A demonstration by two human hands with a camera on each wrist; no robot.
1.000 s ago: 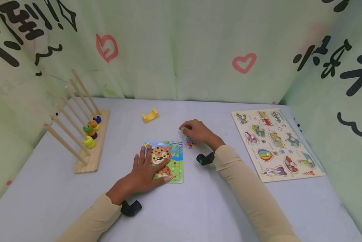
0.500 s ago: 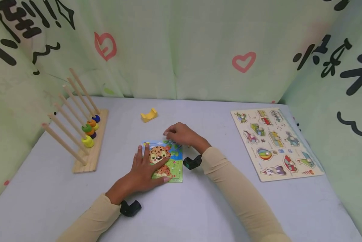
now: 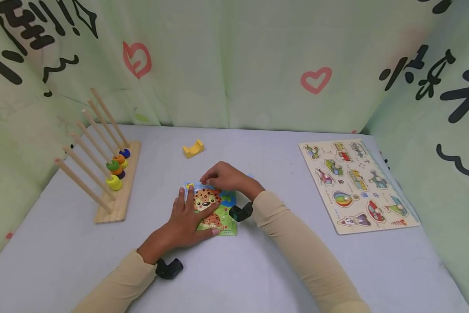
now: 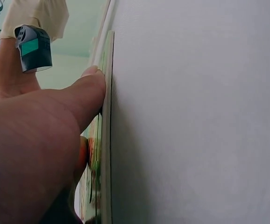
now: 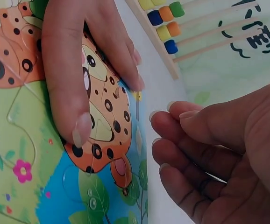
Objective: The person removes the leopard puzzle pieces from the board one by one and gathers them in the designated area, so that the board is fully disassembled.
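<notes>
A jigsaw puzzle (image 3: 228, 226) of a spotted leopard cub, on a sky-and-grass background, lies mid-table. My left hand (image 3: 185, 224) rests flat on its left side, fingers spread and covering part of the picture. In the left wrist view the thumb (image 4: 90, 88) lies on the puzzle's edge. My right hand (image 3: 226, 177) is at the puzzle's top edge. The right wrist view shows its fingers (image 5: 172, 158) loosely bent, the thumb tip by the index finger and nothing between them. A small blue bit (image 3: 251, 176) shows behind the right wrist.
A wooden peg stand (image 3: 118, 200) with coloured beads stands at the left. A yellow curved block (image 3: 193, 149) lies toward the back. On the right is a wooden knob-puzzle board (image 3: 324, 208) with several pictures. A printed curtain (image 3: 258, 65) encloses the table.
My right hand has moved left, from above a small picture piece beside the puzzle to the puzzle's top edge. That piece is now mostly hidden. My left hand has stayed on the puzzle.
</notes>
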